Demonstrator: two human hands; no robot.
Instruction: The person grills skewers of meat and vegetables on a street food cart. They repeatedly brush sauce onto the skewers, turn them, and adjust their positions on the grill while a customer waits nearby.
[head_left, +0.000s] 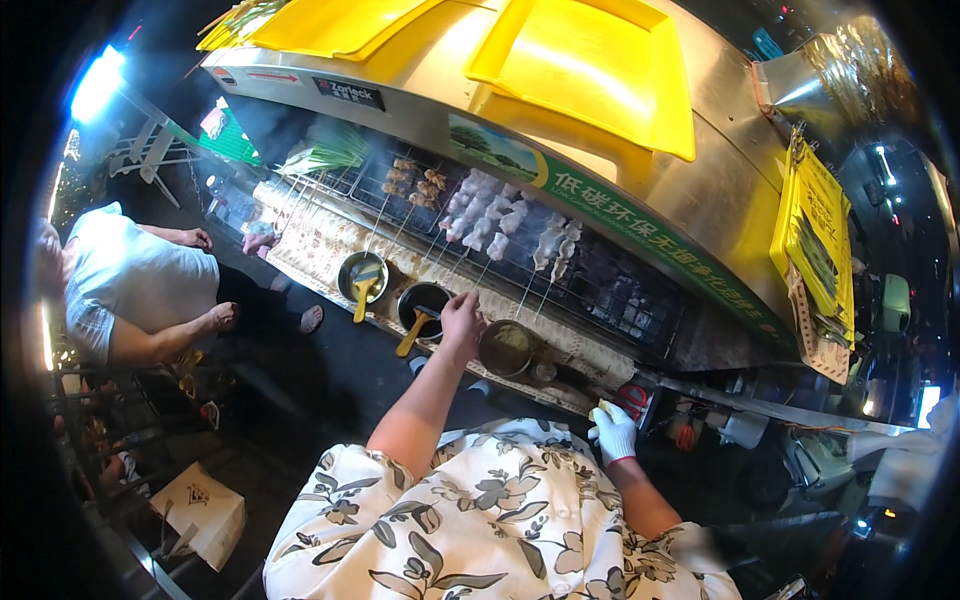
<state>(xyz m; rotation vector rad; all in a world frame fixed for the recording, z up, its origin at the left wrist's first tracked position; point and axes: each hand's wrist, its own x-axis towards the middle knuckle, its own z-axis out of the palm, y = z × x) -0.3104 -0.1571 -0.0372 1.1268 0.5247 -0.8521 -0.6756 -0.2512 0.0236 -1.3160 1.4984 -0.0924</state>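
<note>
My left hand (463, 324), bare, reaches over the front ledge of a charcoal grill. Its fingertips pinch the stick end of a skewer of pale raw meat (497, 246), which lies on the grill grate (600, 289). On the ledge beside this hand stand a dark sauce pot with a yellow-handled brush (414, 334) and a round pot of greenish-brown powder (506, 348). My right hand (613, 433) wears a white knitted glove, yellowish at the fingertips. It hangs at the ledge's right end, close to red-handled scissors (632, 401); whether it grips anything is unclear.
Browned skewers (415, 184), two thin pale skewers (557, 246) and green vegetable skewers (326, 152) lie on the grate. Another pot with a brush (363, 276) stands left. A metal hood (720, 157) carrying yellow trays (585, 67) overhangs the grill. A person (142, 277) stands at left.
</note>
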